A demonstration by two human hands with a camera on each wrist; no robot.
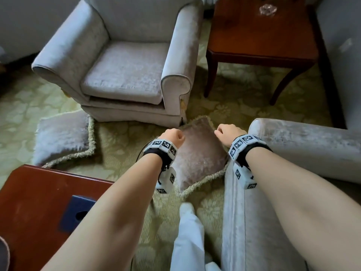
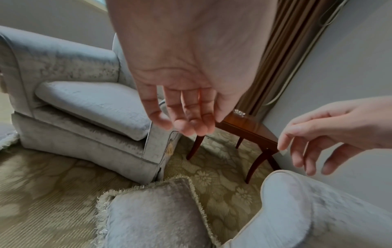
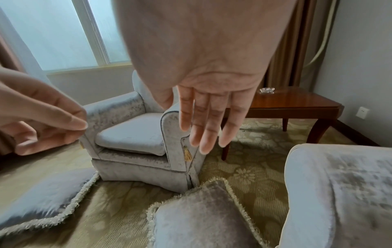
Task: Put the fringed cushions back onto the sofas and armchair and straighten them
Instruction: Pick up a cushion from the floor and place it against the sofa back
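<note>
Two grey velvet cushions with cream fringe lie on the patterned carpet. The nearer cushion (image 1: 197, 155) (image 2: 157, 218) (image 3: 201, 218) leans against the sofa arm (image 1: 304, 145) (image 3: 339, 193). The other cushion (image 1: 62, 137) (image 3: 42, 198) lies flat in front of the grey armchair (image 1: 125, 69) (image 2: 84, 100), whose seat is bare. My left hand (image 1: 172, 136) (image 2: 186, 117) hovers above the nearer cushion's left side, fingers loosely curled and holding nothing. Over its right side hangs my right hand (image 1: 228, 133) (image 3: 207, 125), fingers fairly straight and empty.
A wooden side table (image 1: 261, 36) with a glass ashtray (image 1: 268, 9) stands between armchair and sofa. A dark wooden coffee table (image 1: 39, 202) bearing a blue object (image 1: 78, 212) is at my lower left. My white-trousered leg (image 1: 187, 231) stands on the carpet beside the sofa.
</note>
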